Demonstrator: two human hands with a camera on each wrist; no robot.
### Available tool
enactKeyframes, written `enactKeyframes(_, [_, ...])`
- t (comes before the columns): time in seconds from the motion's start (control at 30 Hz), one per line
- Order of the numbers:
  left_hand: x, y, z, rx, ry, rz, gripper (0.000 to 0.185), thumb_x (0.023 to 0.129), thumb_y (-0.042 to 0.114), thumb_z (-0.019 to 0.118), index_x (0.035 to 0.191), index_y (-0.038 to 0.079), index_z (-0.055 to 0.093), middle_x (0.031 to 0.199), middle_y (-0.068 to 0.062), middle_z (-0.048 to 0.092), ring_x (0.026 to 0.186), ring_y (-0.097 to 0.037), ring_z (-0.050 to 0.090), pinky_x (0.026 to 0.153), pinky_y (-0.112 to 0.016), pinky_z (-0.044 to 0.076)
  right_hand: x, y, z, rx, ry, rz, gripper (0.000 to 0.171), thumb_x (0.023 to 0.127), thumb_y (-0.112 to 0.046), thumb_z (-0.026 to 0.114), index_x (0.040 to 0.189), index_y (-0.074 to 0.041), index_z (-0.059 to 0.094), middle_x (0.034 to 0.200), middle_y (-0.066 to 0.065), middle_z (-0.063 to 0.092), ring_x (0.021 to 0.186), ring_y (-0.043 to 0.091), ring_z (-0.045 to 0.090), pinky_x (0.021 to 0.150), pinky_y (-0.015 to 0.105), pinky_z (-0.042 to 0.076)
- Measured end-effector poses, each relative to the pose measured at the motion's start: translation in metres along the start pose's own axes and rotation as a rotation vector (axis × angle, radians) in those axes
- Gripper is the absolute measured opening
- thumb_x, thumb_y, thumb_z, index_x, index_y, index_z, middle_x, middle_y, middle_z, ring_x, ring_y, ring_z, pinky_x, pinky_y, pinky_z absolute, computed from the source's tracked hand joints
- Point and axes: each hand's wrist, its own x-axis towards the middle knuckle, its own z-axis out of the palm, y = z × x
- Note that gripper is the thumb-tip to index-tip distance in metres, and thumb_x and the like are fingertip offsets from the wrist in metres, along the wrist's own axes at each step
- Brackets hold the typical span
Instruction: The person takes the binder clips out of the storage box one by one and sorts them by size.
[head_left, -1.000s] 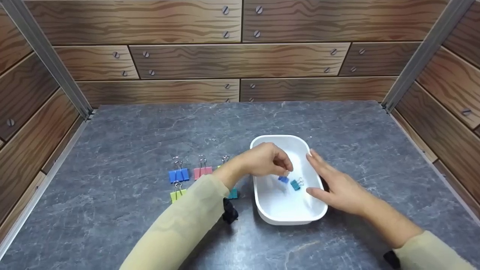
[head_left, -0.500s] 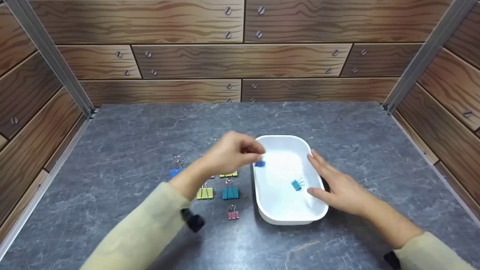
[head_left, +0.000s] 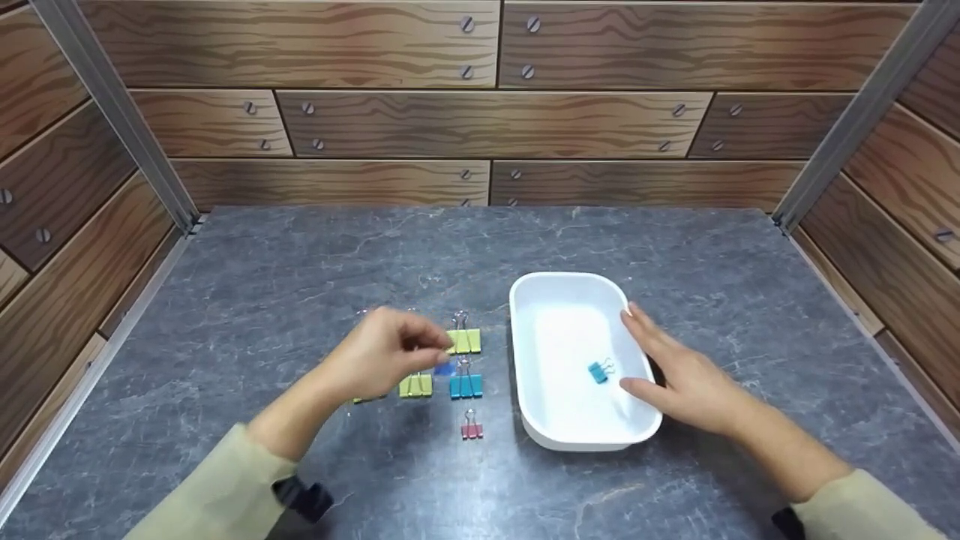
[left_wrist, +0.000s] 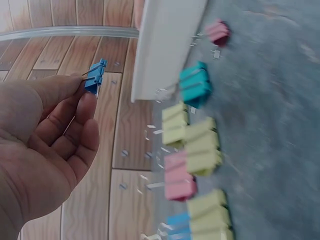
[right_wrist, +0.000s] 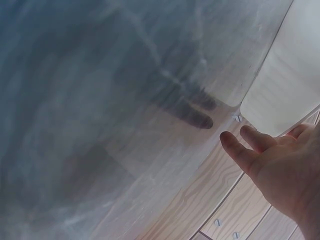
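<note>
My left hand point(head_left: 394, 352) pinches a small blue binder clip point(left_wrist: 95, 76) by its wire handles between thumb and forefinger. In the head view the hand is over the clip rows and hides some of them. Below and beside it lie a yellow binder clip point(head_left: 465, 341), a teal binder clip point(head_left: 466, 386) and a small pink binder clip point(head_left: 472, 430). My right hand point(head_left: 679, 379) rests at the right rim of a white plastic tub point(head_left: 525, 420), fingers extended and thumb over the edge. Inside the tub lies a small teal binder clip point(head_left: 598, 372).
More clips lie left of the tub, including a larger pink binder clip point(left_wrist: 178, 177) and a blue binder clip point(left_wrist: 178, 225). The grey marbled table point(head_left: 337, 255) is bounded by wood-patterned walls point(head_left: 375, 124) at the back and sides.
My left hand has lifted the small blue clip out of the tub and carried it left, over the rows of clips. My right hand has stayed at the tub's rim.
</note>
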Motion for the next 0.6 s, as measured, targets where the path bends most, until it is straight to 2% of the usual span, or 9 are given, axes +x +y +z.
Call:
enactKeyframes(0.13, [-0.014,-0.012,0.002,0.011,-0.005,-0.031,0.008,0.096,0.008,0.078,0.101,0.014,0.082,0.088,0.001,0.076,0.074,-0.01,0.063,0.066,-0.024,0.055,-0.001,0.0,0.0,0.008,0.001,0.005,0.086,0.103,-0.046,0.065,0.169,-0.011,0.024,0.175,0.017,0.017,0.149,0.05,0.037,0.113,0.068,0.039])
enactKeyframes(0.23, [-0.022,-0.02,0.005,0.005,-0.005,-0.037,0.006,0.095,0.009,0.079,0.1,0.011,0.082,0.086,0.002,0.075,0.074,-0.01,0.061,0.065,-0.023,0.054,0.0,-0.001,0.0,0.013,0.0,0.009,0.085,0.103,-0.046,0.066,0.17,-0.012,0.024,0.175,0.016,0.017,0.149,0.049,0.037,0.113,0.068,0.039])
enactKeyframes(0.37, [-0.029,-0.028,0.009,0.005,-0.009,-0.039,0.006,0.095,0.009,0.08,0.1,0.006,0.082,0.086,0.003,0.075,0.075,-0.01,0.062,0.066,-0.023,0.054,0.001,-0.001,0.0,0.01,-0.003,0.009,0.086,0.103,-0.045,0.066,0.17,-0.012,0.023,0.175,0.017,0.017,0.149,0.05,0.036,0.114,0.068,0.038])
enactKeyframes(0.6, [-0.036,-0.04,0.017,0.013,-0.027,-0.034,0.006,0.094,0.007,0.08,0.099,0.004,0.081,0.084,0.004,0.075,0.073,-0.007,0.061,0.065,-0.022,0.053,0.0,-0.001,0.0,0.017,-0.004,0.013,0.086,0.103,-0.046,0.066,0.17,-0.012,0.023,0.175,0.017,0.016,0.15,0.049,0.035,0.115,0.067,0.037])
